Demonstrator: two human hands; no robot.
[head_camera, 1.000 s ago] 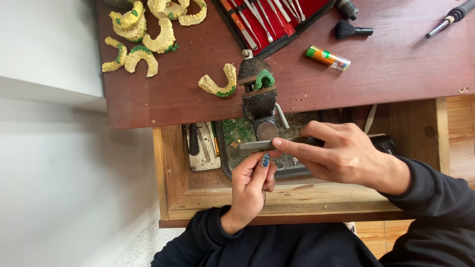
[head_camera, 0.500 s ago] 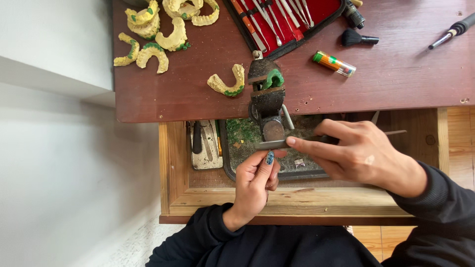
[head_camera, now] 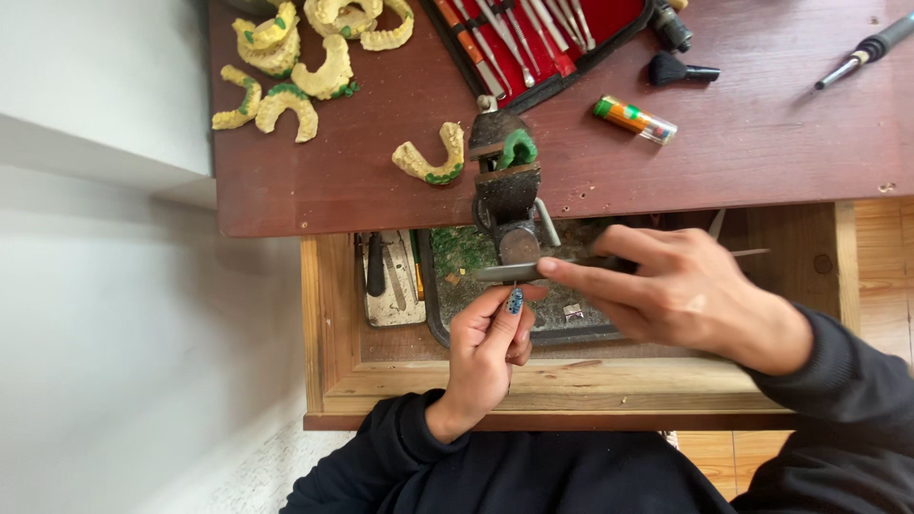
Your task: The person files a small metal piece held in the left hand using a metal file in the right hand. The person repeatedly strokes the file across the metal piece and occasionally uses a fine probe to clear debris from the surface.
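My right hand (head_camera: 681,290) grips a flat metal file (head_camera: 509,272) that lies level over an open wooden drawer (head_camera: 328,324). My left hand (head_camera: 487,347) pinches a small thin piece under the file's tip; what it is stays too small to tell. Just beyond the file, a small dark bench vise (head_camera: 506,181) is clamped on the edge of the brown table (head_camera: 762,143) and holds a green arch-shaped wax piece (head_camera: 519,148).
Several yellow and green dental arch casts (head_camera: 286,67) lie at the table's far left, one more cast (head_camera: 430,160) near the vise. A red-lined tool case (head_camera: 543,33), a small brush (head_camera: 681,69), an orange tube (head_camera: 633,119) and a pen-like tool (head_camera: 862,52) lie on the table. A dark tray (head_camera: 457,286) with green shavings sits in the drawer.
The view has shifted slightly, so table and drawer sit further right in frame. Both hands stay at the file under the vise; the right hand has slid a little along it.
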